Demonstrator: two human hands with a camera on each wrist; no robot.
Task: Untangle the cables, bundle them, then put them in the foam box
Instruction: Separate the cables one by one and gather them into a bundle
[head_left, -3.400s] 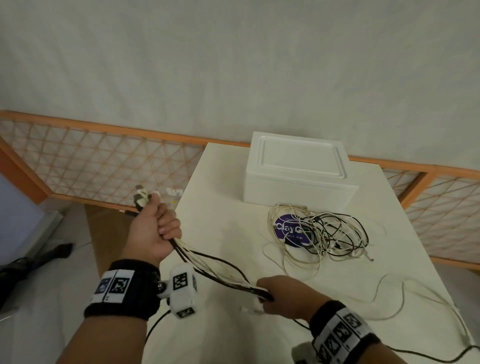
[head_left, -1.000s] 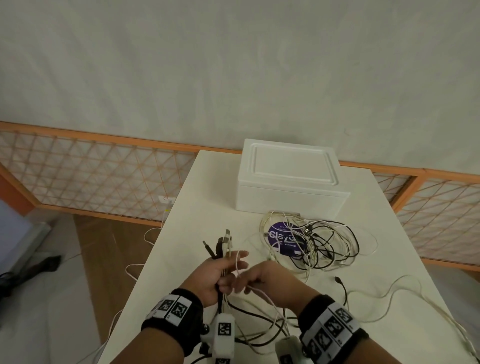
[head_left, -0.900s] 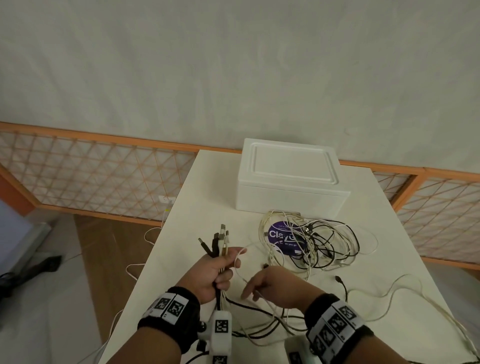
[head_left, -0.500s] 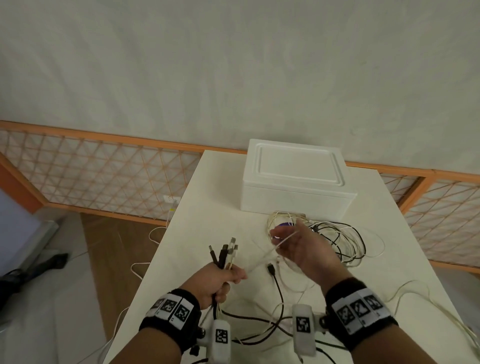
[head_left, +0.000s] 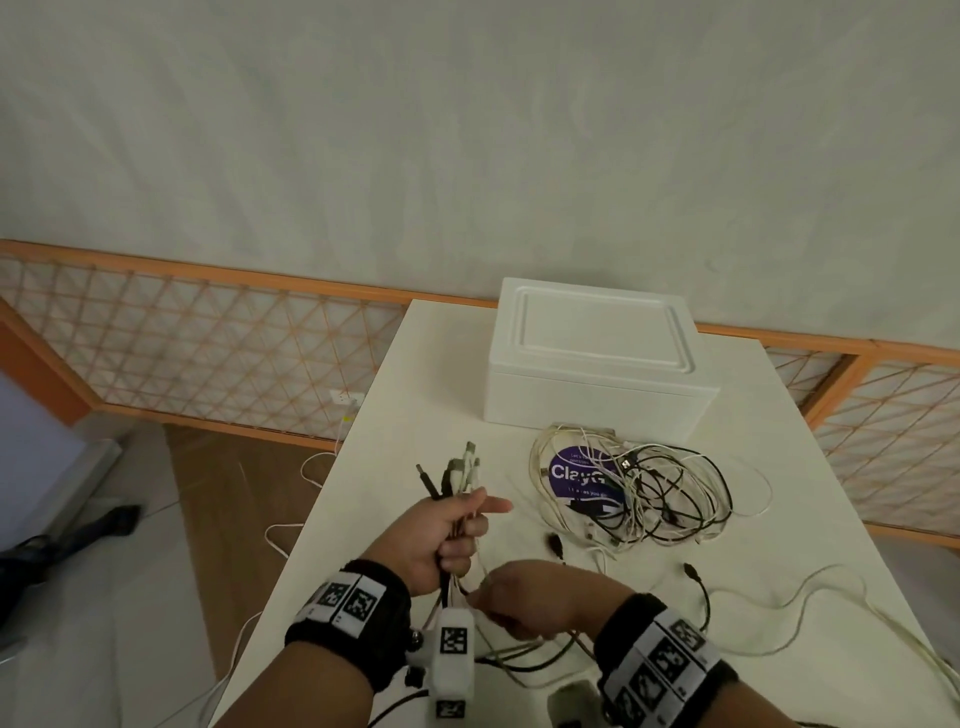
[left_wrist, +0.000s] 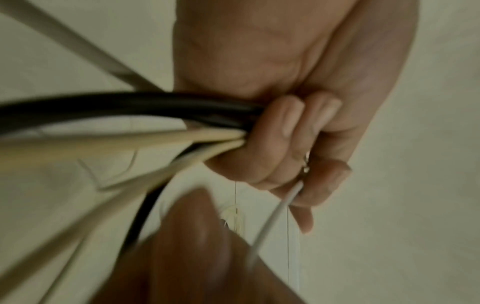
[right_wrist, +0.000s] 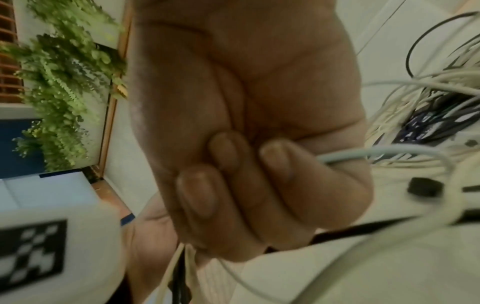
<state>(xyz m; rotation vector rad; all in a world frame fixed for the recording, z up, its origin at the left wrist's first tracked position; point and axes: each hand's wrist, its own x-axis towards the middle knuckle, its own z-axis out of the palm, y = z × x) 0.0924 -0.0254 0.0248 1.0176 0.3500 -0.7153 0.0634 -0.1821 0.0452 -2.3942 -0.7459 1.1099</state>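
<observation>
My left hand (head_left: 457, 535) grips a bunch of black and white cables (head_left: 457, 478) upright over the table's near left part, their plug ends sticking up above the fist. In the left wrist view its curled fingers (left_wrist: 280, 144) wrap black and cream cables (left_wrist: 155, 131). Just below and right of it, my right hand (head_left: 524, 597) pinches a thin white cable (right_wrist: 363, 154) with curled fingers (right_wrist: 233, 185). A tangled pile of cables (head_left: 639, 488) lies on a purple disc (head_left: 576, 473) in front of the closed white foam box (head_left: 597, 358).
The white table (head_left: 779, 493) carries loose cables (head_left: 779, 613) trailing to its right edge and a black plug (head_left: 556, 545) near my hands. An orange lattice fence (head_left: 208, 338) runs behind. More cable (head_left: 291, 535) hangs to the wooden floor at the left.
My right hand has come back down from near the tangled pile to just below my left hand, drawing the thin white cable with it. The left hand keeps its bunch upright.
</observation>
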